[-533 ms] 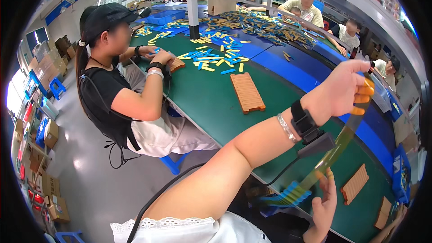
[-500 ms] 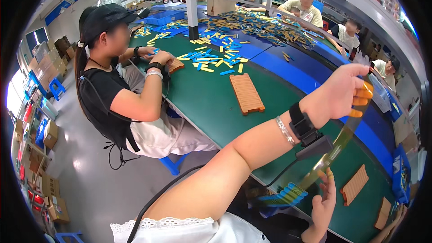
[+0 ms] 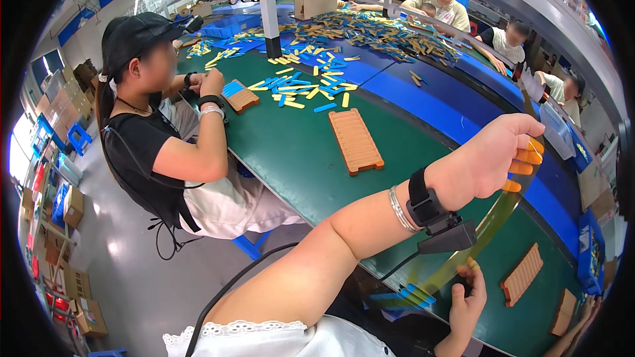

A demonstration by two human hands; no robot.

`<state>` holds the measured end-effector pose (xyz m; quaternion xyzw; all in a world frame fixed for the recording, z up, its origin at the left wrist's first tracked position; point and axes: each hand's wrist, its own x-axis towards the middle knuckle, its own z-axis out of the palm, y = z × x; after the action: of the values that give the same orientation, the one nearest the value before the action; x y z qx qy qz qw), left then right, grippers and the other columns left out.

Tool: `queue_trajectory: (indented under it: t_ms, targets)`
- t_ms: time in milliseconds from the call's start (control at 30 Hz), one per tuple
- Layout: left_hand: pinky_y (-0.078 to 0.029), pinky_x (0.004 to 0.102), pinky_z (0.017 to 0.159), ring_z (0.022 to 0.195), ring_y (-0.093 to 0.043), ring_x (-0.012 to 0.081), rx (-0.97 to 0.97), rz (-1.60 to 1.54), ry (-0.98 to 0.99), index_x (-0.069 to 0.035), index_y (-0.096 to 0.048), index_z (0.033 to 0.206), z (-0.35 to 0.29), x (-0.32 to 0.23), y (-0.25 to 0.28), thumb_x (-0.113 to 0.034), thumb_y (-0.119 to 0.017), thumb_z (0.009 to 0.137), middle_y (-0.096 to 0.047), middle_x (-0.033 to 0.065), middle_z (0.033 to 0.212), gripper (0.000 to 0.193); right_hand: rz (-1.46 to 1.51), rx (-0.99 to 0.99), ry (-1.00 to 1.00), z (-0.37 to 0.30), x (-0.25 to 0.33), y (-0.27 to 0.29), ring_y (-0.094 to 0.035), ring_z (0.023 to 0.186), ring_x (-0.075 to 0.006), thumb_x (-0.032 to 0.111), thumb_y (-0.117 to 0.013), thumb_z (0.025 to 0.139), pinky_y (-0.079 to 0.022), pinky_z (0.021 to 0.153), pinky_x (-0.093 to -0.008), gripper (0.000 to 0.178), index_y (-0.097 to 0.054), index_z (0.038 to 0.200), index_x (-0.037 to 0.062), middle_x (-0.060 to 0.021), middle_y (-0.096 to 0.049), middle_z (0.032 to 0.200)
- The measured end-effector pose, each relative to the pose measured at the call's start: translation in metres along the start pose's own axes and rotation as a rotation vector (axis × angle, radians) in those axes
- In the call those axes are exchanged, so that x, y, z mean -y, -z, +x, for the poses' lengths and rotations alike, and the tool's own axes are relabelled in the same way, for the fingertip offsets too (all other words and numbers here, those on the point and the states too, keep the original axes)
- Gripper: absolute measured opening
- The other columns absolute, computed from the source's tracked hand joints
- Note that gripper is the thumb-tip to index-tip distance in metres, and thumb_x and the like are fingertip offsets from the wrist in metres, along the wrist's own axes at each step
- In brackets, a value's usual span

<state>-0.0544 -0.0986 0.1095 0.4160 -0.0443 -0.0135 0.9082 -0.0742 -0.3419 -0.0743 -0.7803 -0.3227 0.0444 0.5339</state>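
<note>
My left hand (image 3: 493, 158) is raised over the table at the right, fingers curled, with orange finger covers on several fingertips. A long translucent yellow strip (image 3: 491, 223), tape-like, runs down from these fingers. By its lower end are several blue flat sticks (image 3: 415, 295), blurred; I cannot tell how they are attached. My right hand (image 3: 468, 301) is low beside the strip, thumb and fingers apart, a covered fingertip close to it; whether it touches is unclear. A ridged orange-brown block (image 3: 356, 142) lies left of my left hand, another ridged block (image 3: 522, 274) right of my right hand.
A co-worker (image 3: 155, 125) sits at the left by a block with blue sticks (image 3: 238, 96). Loose blue and yellow sticks (image 3: 311, 86) lie on the green table (image 3: 284, 139), a large pile (image 3: 377, 33) behind. A metal post (image 3: 267, 13) and blue bin (image 3: 589, 254) stand nearby.
My left hand has come slightly down and left. The blue sticks by the strip have shifted down and left. The co-worker's hands have moved off their block, showing blue sticks in it.
</note>
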Motion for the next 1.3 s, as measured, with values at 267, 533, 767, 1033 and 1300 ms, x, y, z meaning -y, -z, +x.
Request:
queue_trajectory:
  t_ms: [267, 533, 767, 1033, 1300]
  targets:
    - [-0.038, 0.0392, 0.087, 0.093, -0.054, 0.0199, -0.024, 0.013, -0.014, -0.011, -0.063, 0.089, -0.002, 0.001, 0.004, -0.046, -0.056, 0.089, -0.062, 0.0028, 0.094, 0.035, -0.126, 0.004, 0.1, 0.001, 0.009, -0.003, -0.059, 0.098, -0.0226, 0.031, -0.074, 0.085, -0.046, 0.09, -0.034, 0.048, -0.062, 0.117, -0.0039, -0.0111, -0.064, 0.102]
    - [-0.038, 0.0397, 0.088, 0.094, -0.053, 0.0213, -0.04, 0.017, -0.005, -0.012, -0.065, 0.087, -0.006, -0.003, 0.002, -0.047, -0.055, 0.089, -0.062, 0.003, 0.095, 0.036, -0.213, -0.002, 0.14, 0.001, 0.015, -0.004, -0.06, 0.097, -0.0302, 0.015, -0.076, 0.079, -0.048, 0.087, -0.038, 0.032, -0.066, 0.105, -0.002, -0.0132, -0.067, 0.1]
    - [-0.038, 0.0394, 0.086, 0.093, -0.053, 0.0211, -0.025, 0.013, -0.017, -0.011, -0.064, 0.089, -0.006, -0.003, 0.002, -0.047, -0.055, 0.089, -0.062, 0.0034, 0.095, 0.037, -0.217, -0.005, 0.145, 0.001, 0.019, -0.006, -0.059, 0.095, -0.0312, 0.01, -0.076, 0.077, -0.048, 0.086, -0.0384, 0.029, -0.066, 0.101, -0.0023, -0.0134, -0.067, 0.098]
    - [-0.041, 0.037, 0.083, 0.087, -0.055, 0.0201, -0.024, 0.005, -0.016, -0.01, -0.064, 0.089, -0.004, -0.002, 0.003, -0.044, -0.056, 0.09, -0.063, 0.003, 0.092, 0.035, -0.219, -0.009, 0.144, 0.001, 0.021, -0.006, -0.059, 0.095, -0.0309, 0.01, -0.076, 0.076, -0.047, 0.086, -0.0384, 0.027, -0.067, 0.099, -0.0022, -0.0128, -0.067, 0.096]
    - [-0.041, 0.0366, 0.082, 0.087, -0.055, 0.0195, -0.023, 0.007, -0.02, -0.011, -0.064, 0.088, -0.004, -0.001, 0.004, -0.043, -0.057, 0.089, -0.064, 0.0025, 0.092, 0.033, -0.231, -0.009, 0.146, 0.001, 0.021, -0.006, -0.059, 0.095, -0.0307, 0.009, -0.076, 0.076, -0.048, 0.086, -0.0383, 0.027, -0.068, 0.098, -0.0017, -0.0129, -0.067, 0.097]
